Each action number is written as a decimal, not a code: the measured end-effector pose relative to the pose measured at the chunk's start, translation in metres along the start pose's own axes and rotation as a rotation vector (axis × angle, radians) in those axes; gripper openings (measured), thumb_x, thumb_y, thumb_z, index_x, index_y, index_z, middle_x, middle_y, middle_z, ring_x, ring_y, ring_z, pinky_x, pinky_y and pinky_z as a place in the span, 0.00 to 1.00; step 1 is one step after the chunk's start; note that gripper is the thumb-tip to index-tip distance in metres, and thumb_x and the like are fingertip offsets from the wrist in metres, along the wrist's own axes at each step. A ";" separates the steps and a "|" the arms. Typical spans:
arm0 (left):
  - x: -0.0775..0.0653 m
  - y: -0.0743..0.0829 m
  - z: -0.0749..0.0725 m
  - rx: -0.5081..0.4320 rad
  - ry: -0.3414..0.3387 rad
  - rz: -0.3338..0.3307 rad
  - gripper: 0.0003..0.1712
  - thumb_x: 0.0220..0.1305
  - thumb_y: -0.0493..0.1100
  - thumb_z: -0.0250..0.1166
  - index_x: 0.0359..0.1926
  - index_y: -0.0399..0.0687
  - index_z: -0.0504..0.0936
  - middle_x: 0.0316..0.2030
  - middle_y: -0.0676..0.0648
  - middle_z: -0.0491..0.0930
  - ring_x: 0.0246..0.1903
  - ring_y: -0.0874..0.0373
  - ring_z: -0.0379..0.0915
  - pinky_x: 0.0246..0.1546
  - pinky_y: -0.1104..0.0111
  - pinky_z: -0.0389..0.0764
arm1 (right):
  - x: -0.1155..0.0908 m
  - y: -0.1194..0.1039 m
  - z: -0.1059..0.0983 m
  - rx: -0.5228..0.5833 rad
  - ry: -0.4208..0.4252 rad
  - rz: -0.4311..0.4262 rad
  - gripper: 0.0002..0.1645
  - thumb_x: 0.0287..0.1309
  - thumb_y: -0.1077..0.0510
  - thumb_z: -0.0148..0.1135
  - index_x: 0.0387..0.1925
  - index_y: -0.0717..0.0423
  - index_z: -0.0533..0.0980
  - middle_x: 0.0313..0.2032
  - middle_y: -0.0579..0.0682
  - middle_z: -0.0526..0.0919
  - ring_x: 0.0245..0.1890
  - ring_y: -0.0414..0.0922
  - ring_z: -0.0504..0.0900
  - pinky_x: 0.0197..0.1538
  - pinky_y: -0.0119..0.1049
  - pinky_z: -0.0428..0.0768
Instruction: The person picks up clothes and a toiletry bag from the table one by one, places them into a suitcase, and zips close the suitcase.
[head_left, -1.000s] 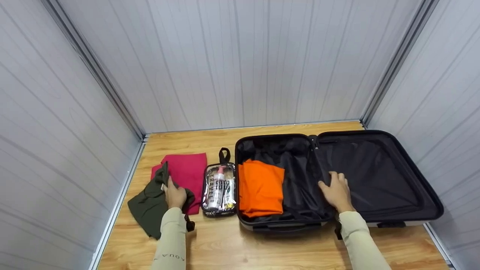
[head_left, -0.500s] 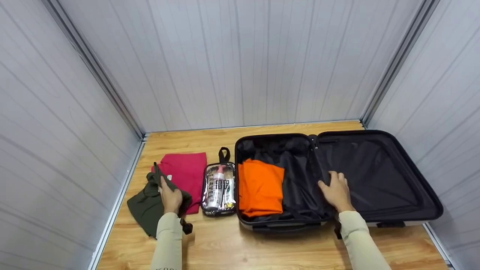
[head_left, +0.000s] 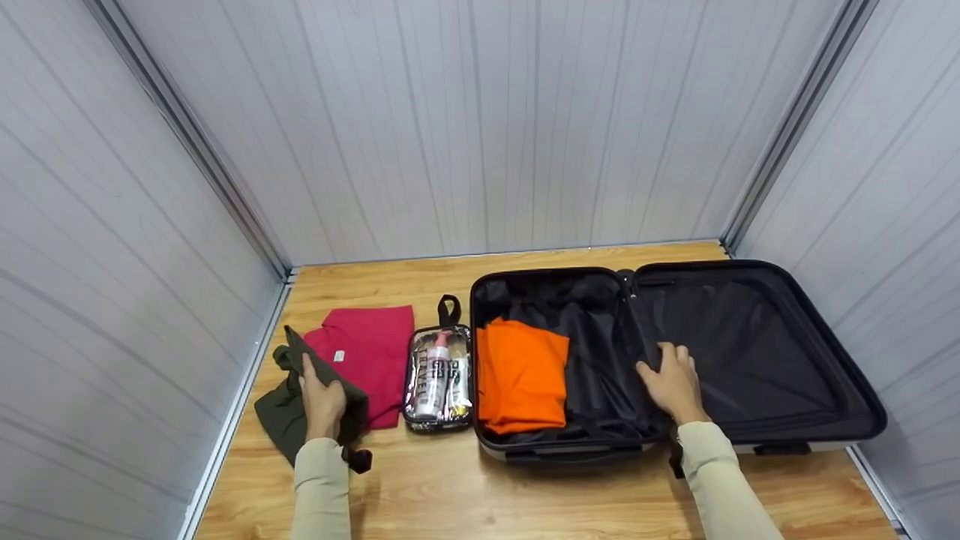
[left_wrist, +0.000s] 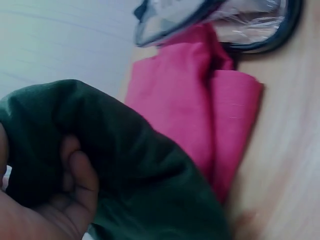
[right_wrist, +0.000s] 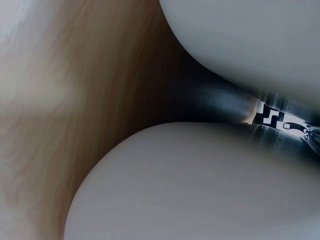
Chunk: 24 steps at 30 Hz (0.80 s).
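Observation:
In the head view my left hand (head_left: 324,403) grips a dark green garment (head_left: 277,416), one edge of it raised and the rest trailing on the floor. Curled fingers (left_wrist: 82,182) show against the green cloth in the left wrist view. Beside it lies a folded pink garment (head_left: 375,345) with a small white label, partly covered by the green one. My right hand (head_left: 675,386) grips the middle edge of an open black-lined suitcase (head_left: 600,375), where its two halves meet. Only the suitcase's pale outer shells (right_wrist: 190,185) and the floor show in the right wrist view.
A folded orange garment (head_left: 525,375) lies in the suitcase's left half. Between the pink garment and the suitcase sits a clear toiletry bag (head_left: 439,379) with a pump bottle inside. Pale panel walls (head_left: 480,127) enclose the wooden floor (head_left: 442,487).
My left hand has moved left with the gathered edge of the green garment, uncovering more of the pink garment and its white label. My right hand and the suitcase have stayed put.

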<state>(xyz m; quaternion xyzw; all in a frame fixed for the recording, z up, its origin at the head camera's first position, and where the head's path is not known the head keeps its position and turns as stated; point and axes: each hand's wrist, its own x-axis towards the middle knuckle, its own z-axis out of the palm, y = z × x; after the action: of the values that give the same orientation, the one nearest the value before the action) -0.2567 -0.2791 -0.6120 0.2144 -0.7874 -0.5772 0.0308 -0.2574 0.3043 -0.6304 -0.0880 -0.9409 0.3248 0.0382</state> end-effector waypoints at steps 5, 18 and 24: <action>-0.010 0.005 -0.014 -0.011 -0.009 -0.007 0.50 0.72 0.29 0.39 0.79 0.69 0.22 0.79 0.42 0.15 0.80 0.42 0.14 0.75 0.48 0.50 | 0.000 0.001 0.000 0.000 -0.008 -0.003 0.40 0.70 0.47 0.57 0.73 0.65 0.60 0.65 0.70 0.63 0.66 0.69 0.63 0.67 0.65 0.65; -0.029 0.026 -0.051 -0.005 -0.004 -0.013 0.50 0.70 0.28 0.39 0.80 0.62 0.22 0.80 0.41 0.19 0.80 0.44 0.24 0.74 0.51 0.53 | 0.000 0.000 0.000 0.005 0.015 -0.001 0.39 0.69 0.48 0.58 0.72 0.66 0.61 0.64 0.70 0.64 0.65 0.69 0.63 0.66 0.64 0.65; -0.037 0.037 -0.063 -0.051 0.023 -0.017 0.50 0.69 0.27 0.39 0.80 0.60 0.23 0.80 0.42 0.19 0.80 0.46 0.20 0.81 0.51 0.37 | 0.000 0.000 0.001 0.003 0.022 -0.006 0.39 0.69 0.48 0.58 0.72 0.67 0.61 0.64 0.71 0.64 0.64 0.69 0.64 0.66 0.64 0.65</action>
<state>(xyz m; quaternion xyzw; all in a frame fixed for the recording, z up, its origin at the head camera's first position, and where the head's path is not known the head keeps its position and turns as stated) -0.2157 -0.3126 -0.5492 0.2271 -0.7700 -0.5949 0.0404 -0.2574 0.3037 -0.6309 -0.0886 -0.9401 0.3254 0.0498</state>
